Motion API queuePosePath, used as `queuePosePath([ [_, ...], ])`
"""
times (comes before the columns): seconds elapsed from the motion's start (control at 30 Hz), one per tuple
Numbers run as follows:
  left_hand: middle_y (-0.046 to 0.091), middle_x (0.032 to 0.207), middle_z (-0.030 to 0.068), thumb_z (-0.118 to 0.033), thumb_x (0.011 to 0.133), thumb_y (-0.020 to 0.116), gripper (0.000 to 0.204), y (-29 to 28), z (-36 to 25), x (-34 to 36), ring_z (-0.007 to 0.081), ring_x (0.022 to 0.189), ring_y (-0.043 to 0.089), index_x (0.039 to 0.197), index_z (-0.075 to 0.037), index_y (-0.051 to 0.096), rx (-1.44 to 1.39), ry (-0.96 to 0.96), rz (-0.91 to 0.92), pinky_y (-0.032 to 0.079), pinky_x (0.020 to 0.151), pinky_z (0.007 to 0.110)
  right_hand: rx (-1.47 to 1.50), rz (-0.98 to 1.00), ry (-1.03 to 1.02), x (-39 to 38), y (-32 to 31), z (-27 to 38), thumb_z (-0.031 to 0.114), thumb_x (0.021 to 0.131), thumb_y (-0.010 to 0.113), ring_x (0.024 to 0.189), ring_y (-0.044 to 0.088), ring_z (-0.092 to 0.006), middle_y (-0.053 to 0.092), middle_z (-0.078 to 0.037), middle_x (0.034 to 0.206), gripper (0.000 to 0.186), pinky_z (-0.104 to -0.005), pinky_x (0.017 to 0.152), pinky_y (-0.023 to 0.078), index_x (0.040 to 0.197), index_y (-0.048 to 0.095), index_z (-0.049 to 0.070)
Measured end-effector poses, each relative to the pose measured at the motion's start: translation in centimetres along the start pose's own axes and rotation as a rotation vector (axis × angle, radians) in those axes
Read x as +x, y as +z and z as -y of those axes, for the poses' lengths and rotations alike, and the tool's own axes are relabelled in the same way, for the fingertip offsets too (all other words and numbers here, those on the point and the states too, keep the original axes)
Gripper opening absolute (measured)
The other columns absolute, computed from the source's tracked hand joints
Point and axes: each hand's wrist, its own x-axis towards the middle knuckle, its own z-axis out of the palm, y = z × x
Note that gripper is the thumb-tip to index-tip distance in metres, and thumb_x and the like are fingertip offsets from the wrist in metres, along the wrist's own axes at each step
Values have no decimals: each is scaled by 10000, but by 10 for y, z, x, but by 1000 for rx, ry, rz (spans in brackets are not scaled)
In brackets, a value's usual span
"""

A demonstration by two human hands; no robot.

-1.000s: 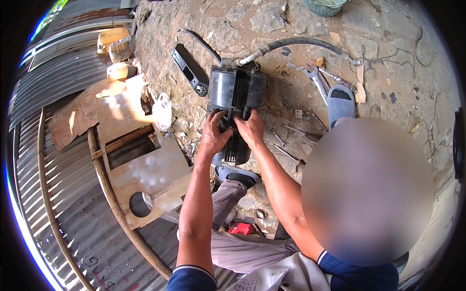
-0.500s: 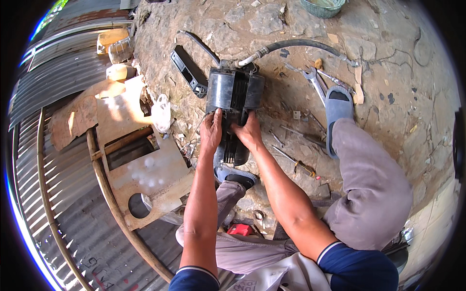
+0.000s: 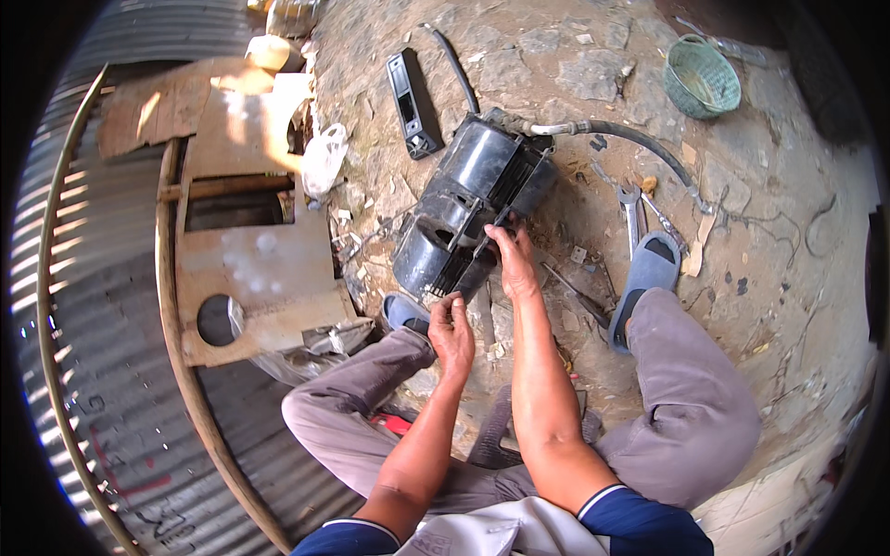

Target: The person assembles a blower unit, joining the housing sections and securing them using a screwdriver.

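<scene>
A black plastic blower housing (image 3: 471,165), rounded and slatted, lies tilted on the rough stone ground in front of me, its near end towards the lower left. My right hand (image 3: 515,258) grips its right side near the middle, thumb on the edge. My left hand (image 3: 451,335) has its fingers closed at the near end of the housing; the fingertips partly hide what they pinch. From the far end a black hose with a metal fitting (image 3: 570,127) runs off to the right. A shorter black hose (image 3: 454,65) reaches away at the far left.
A long black plastic panel (image 3: 413,104) lies left of the housing. Wrenches (image 3: 631,219) and a screwdriver (image 3: 665,222) lie by my right sandal (image 3: 654,269). A green basket (image 3: 681,88) stands at the far right. A cut board (image 3: 190,320) and corrugated sheets (image 3: 102,371) fill the left.
The housing has turned, its far end now leaning right and its near end left. My left hand has moved from its middle to the near end; my right hand remains on the right side.
</scene>
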Motion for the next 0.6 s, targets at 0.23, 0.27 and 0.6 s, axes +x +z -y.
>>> queuePosePath([
  [0.23,595,741,-11,-243,930,691,214,-27,60,31,86,617,521,1002,-49,639,-421,-452,-199,385,550,239,-76,9,59,9,-9,-4,215,863,720,1037,559,-113,620,50,1168,435,-310,857,450,1275,587,176],
  [0.27,632,887,11,-275,907,718,317,-30,72,36,114,761,565,1102,-43,626,-388,-455,-193,421,647,270,-88,8,85,8,-6,-4,219,861,724,1033,560,-112,620,53,1168,412,-311,850,449,1252,599,187],
  [0.6,621,1228,12,-199,814,844,599,-28,87,77,160,1107,565,1323,-116,539,-659,-437,198,438,861,371,-91,56,162,15,-19,-3,291,855,748,964,586,-172,654,5,1081,341,-377,844,481,1142,647,137],
])
